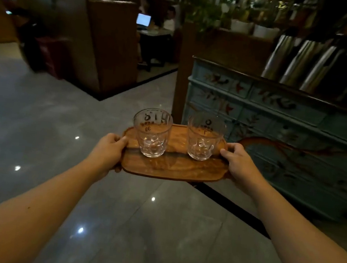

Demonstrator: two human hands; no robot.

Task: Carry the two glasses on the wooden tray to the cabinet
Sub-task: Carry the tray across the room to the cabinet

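Note:
A brown wooden tray (172, 168) is held level in the air over the floor. My left hand (107, 152) grips its left end and my right hand (240, 162) grips its right end. Two clear, empty glasses stand upright on it: the left glass (151, 133) and the right glass (204, 137), both with dark printed marks. The pale blue painted cabinet (277, 126) with several drawers stands to the right, its near corner just beyond the tray's right side.
Glossy grey tiled floor (37, 137) spreads to the left and below. A tall brown booth back (111, 44) stands ahead on the left. A person sits at a table with a laptop (143, 19) farther back. Upright books (305, 64) rest on the cabinet top.

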